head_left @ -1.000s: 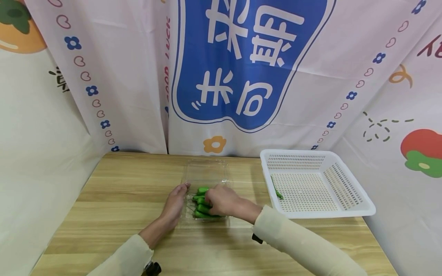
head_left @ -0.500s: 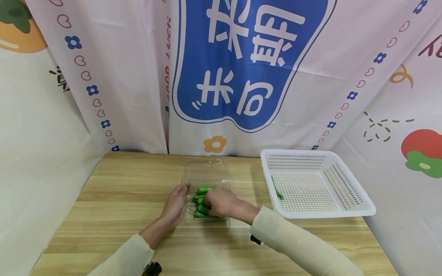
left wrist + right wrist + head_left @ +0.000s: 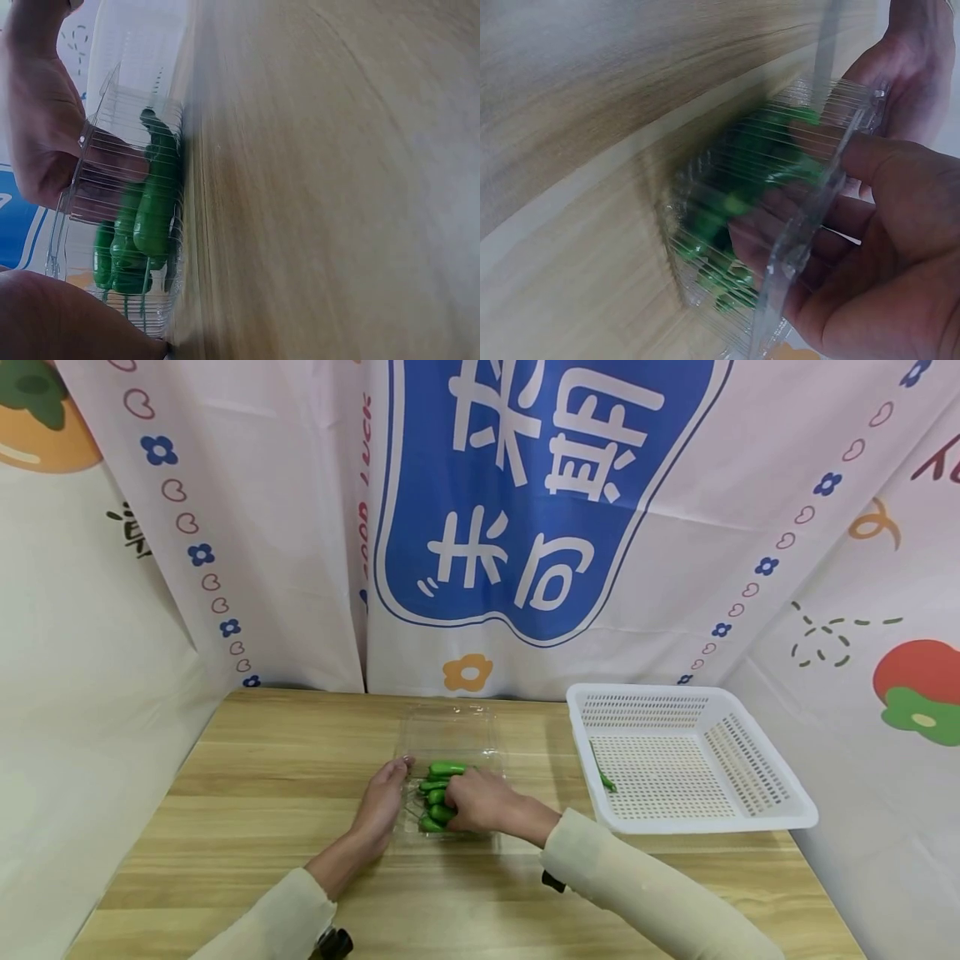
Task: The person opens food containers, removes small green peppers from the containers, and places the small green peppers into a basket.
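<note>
A clear plastic clamshell box point(image 3: 450, 727) lies with its lid folded back on the wooden table. Several green chili peppers point(image 3: 447, 769) lie side by side in its tray, thin stems toward the left. My right hand point(image 3: 483, 799) reaches in from the right, its thumb and fingers round some of the peppers point(image 3: 156, 217); its palm hides their right ends. Along the box's left side rests my left hand point(image 3: 380, 806), fingertips near the hinge corner. The right wrist view has the right fingers point(image 3: 761, 244) down among the peppers, blurred through the ribbed wall.
At the right stands a white perforated plastic basket point(image 3: 772, 777) with one thin green pepper point(image 3: 606, 781) along its left inner side. A printed cloth point(image 3: 300, 527) hangs behind the wooden table point(image 3: 255, 793), with more cloth at both sides.
My right hand has shifted slightly within the box, and more of the farthest pepper shows. The front pepper is more covered by the hand. My left hand stays in place.
</note>
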`<action>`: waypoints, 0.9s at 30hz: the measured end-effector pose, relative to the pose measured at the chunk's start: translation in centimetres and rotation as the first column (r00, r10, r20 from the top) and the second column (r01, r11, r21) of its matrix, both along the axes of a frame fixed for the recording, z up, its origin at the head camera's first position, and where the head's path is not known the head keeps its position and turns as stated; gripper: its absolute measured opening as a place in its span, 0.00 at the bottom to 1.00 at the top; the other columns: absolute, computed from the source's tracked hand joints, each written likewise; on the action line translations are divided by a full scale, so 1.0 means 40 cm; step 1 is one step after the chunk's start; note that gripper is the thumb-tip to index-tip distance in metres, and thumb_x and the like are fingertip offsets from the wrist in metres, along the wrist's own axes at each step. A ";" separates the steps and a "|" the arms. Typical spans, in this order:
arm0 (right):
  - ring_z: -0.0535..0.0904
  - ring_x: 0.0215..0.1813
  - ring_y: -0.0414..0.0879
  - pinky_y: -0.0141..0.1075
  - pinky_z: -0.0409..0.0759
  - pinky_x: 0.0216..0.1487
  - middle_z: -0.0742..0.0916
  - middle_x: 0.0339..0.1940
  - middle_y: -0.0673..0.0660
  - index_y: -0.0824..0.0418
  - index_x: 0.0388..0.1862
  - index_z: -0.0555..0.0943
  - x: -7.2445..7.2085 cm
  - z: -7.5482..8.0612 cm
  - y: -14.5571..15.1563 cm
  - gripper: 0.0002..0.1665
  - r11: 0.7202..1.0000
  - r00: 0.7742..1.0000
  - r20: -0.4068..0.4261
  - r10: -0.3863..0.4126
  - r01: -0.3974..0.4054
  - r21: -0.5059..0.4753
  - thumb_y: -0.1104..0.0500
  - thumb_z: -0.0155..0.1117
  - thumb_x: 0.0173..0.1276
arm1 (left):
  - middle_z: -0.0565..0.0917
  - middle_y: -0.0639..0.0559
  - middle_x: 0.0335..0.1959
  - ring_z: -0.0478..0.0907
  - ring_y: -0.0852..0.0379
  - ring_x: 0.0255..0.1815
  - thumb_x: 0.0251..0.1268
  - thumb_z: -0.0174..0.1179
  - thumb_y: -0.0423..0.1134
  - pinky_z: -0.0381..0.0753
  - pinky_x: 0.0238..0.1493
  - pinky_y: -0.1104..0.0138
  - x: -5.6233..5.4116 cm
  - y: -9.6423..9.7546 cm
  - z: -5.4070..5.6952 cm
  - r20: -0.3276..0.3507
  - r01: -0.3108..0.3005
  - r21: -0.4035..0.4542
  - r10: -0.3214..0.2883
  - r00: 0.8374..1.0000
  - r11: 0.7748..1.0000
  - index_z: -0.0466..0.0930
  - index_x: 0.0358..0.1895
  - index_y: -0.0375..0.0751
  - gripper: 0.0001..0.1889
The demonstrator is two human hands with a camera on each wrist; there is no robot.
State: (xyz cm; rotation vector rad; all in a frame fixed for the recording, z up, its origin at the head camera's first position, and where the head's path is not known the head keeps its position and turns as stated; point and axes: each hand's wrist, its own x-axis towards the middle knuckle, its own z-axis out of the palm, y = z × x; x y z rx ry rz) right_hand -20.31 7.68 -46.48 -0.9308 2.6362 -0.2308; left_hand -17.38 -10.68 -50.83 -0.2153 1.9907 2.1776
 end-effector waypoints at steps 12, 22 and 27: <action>0.58 0.19 0.37 0.28 0.57 0.21 0.65 0.13 0.43 0.51 0.15 0.68 0.001 0.005 0.007 0.30 0.999 0.999 0.022 0.026 -0.025 -0.033 0.53 0.79 0.68 | 0.54 0.31 0.85 0.44 0.34 0.87 0.91 0.32 0.41 0.42 0.86 0.42 0.000 0.003 -0.004 -0.009 0.000 0.003 0.000 1.000 1.000 0.56 0.80 0.24 0.28; 0.58 0.19 0.38 0.28 0.57 0.23 0.66 0.12 0.43 0.52 0.15 0.68 -0.001 0.022 0.023 0.30 0.998 0.999 0.017 0.033 -0.032 -0.056 0.53 0.77 0.70 | 0.55 0.31 0.84 0.45 0.34 0.86 0.91 0.32 0.42 0.44 0.86 0.41 -0.002 0.001 -0.007 -0.003 0.004 0.002 -0.004 1.000 1.000 0.56 0.80 0.26 0.28; 0.58 0.19 0.37 0.28 0.58 0.23 0.66 0.12 0.43 0.51 0.15 0.70 -0.001 0.041 0.030 0.29 0.996 0.999 0.011 0.035 -0.034 -0.082 0.53 0.77 0.70 | 0.55 0.31 0.84 0.45 0.34 0.86 0.91 0.32 0.41 0.43 0.86 0.40 0.001 0.001 -0.007 0.002 0.011 -0.002 -0.011 1.000 1.000 0.56 0.81 0.26 0.27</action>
